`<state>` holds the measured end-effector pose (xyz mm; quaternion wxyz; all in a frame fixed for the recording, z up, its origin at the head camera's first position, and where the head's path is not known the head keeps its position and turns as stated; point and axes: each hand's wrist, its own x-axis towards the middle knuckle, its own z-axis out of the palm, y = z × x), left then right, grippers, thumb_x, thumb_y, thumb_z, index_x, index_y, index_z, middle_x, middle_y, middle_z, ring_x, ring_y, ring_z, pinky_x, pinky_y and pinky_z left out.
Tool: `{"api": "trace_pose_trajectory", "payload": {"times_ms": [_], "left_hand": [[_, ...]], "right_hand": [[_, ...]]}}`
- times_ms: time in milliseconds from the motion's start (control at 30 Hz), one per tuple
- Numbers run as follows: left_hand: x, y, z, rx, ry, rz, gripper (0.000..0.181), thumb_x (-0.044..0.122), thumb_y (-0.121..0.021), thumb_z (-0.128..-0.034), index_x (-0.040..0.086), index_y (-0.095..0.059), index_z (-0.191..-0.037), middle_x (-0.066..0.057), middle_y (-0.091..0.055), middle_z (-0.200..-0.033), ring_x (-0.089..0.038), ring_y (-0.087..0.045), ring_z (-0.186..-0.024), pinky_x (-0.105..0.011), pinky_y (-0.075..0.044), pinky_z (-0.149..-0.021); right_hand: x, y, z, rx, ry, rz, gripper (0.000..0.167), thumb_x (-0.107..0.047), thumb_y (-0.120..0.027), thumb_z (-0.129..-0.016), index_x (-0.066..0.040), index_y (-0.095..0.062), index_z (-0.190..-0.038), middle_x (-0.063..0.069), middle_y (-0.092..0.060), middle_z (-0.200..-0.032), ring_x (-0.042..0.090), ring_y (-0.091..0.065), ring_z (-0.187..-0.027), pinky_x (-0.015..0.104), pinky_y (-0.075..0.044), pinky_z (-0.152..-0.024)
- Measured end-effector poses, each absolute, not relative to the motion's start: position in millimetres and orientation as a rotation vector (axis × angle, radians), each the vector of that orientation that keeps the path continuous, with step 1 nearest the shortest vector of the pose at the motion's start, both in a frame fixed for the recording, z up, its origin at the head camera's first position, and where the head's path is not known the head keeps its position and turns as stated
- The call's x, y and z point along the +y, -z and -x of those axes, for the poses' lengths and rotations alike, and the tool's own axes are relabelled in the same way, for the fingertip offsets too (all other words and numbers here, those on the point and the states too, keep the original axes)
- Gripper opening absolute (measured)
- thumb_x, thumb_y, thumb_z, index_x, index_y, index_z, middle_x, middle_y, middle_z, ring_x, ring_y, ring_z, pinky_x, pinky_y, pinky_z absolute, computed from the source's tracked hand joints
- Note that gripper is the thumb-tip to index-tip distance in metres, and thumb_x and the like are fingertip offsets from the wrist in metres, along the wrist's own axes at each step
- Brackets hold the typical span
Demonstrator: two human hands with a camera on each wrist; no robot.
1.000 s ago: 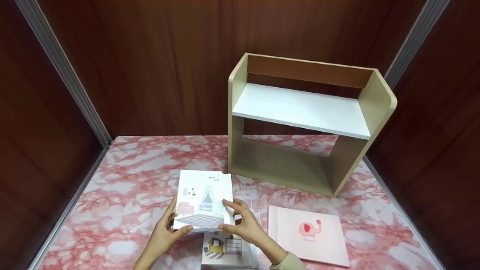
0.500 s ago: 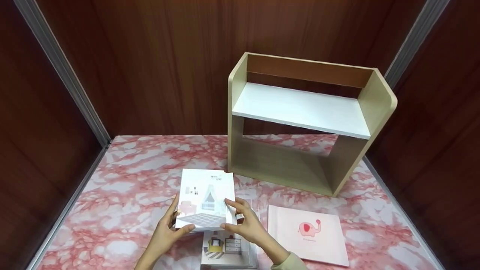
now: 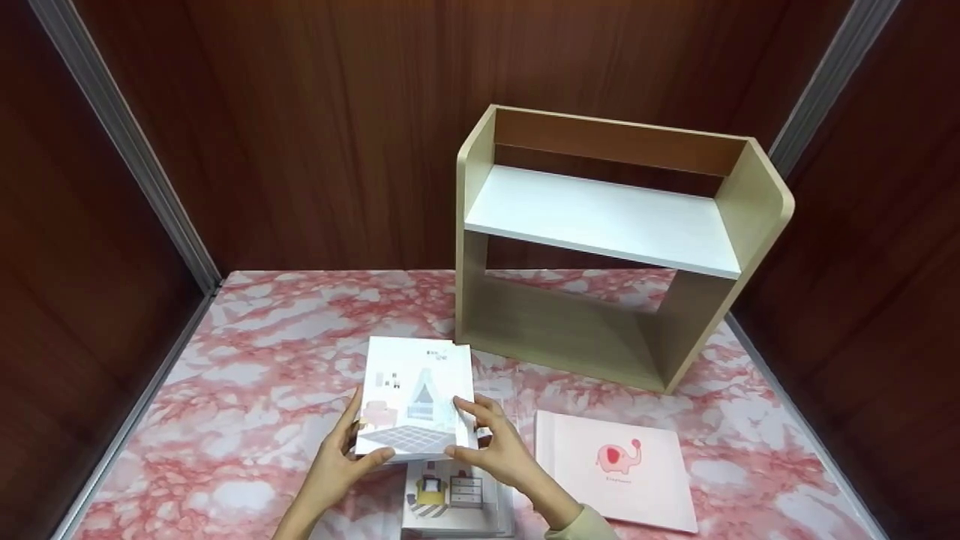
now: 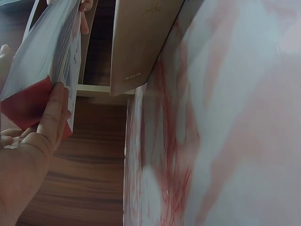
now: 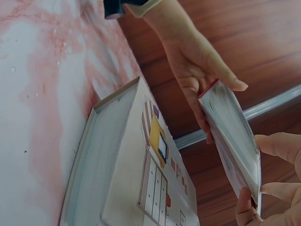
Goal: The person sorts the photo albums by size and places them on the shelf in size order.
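A small photo album with a white cover, printed with a tent and a grid rug, is held between both hands above the table. My left hand grips its lower left corner, thumb on the front cover. At the right edge, my right hand pinches it with thumb and fingers. Translucent pages and a red edge of the album show in the left wrist view. Beneath it lies a thicker album with a yellow chair and drawers on its cover, partly hidden by the held one.
A wooden shelf unit with a white middle board stands at the back right. To the right of the hands, a pink elephant album lies flat. The table has a red-and-white marbled cover, with brown panels around it.
The held album and both hands have drifted slightly to the right. The shelf unit and the albums on the table stay in place.
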<state>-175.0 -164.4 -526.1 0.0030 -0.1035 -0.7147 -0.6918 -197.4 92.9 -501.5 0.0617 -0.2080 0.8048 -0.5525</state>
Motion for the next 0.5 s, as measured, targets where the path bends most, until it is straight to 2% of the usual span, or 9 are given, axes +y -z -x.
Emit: {"api": "trace_pose_trajectory", "payload": {"times_ms": [133,233,400,500], "left_hand": [[-165,527,176,-2.243,2.156,0.325,0.099,0.003,-0.073,-0.077,0.022,-0.009,-0.15,-0.023,-0.043,-0.136,-0.017,-0.058,-0.107,-0.028,-0.051,-0.084],[-165,527,177,-2.235,2.146,0.327,0.098,0.003,-0.073,-0.0765,0.023,-0.011,-0.15,-0.025,-0.045,-0.134,-0.017,-0.058,-0.106,-0.027,-0.051,-0.085],[-162,529,177,-2.236,2.12,0.333,0.098,0.003,-0.074,-0.076,0.021,-0.012,-0.15,-0.025,-0.04,-0.138,-0.015,-0.058,-0.107,-0.025,-0.05,-0.086],[-161,530,177,-2.231,2.117,0.34,0.098,0.003,-0.074,-0.0759,0.018,-0.012,-0.15,-0.025,-0.034,-0.143,-0.019,-0.056,-0.111,-0.024,-0.049,-0.087]], "right_hand": [[91,478,187,2.431,1.669,0.624,0.063,-0.012,-0.073,-0.079,0.001,-0.045,-0.134,0.032,-0.027,-0.138,0.035,-0.042,-0.106,0.042,-0.046,-0.08],[91,473,185,2.437,1.67,0.624,0.062,-0.011,-0.073,-0.079,0.002,-0.046,-0.134,0.033,-0.027,-0.138,0.036,-0.042,-0.105,0.042,-0.046,-0.08],[94,497,196,2.464,1.657,0.614,0.064,-0.014,-0.074,-0.078,-0.006,-0.046,-0.136,0.029,-0.027,-0.14,0.033,-0.042,-0.107,0.039,-0.047,-0.079],[97,509,201,2.481,1.646,0.608,0.065,-0.019,-0.075,-0.078,-0.012,-0.046,-0.137,0.025,-0.028,-0.142,0.031,-0.042,-0.108,0.036,-0.047,-0.079]]}}
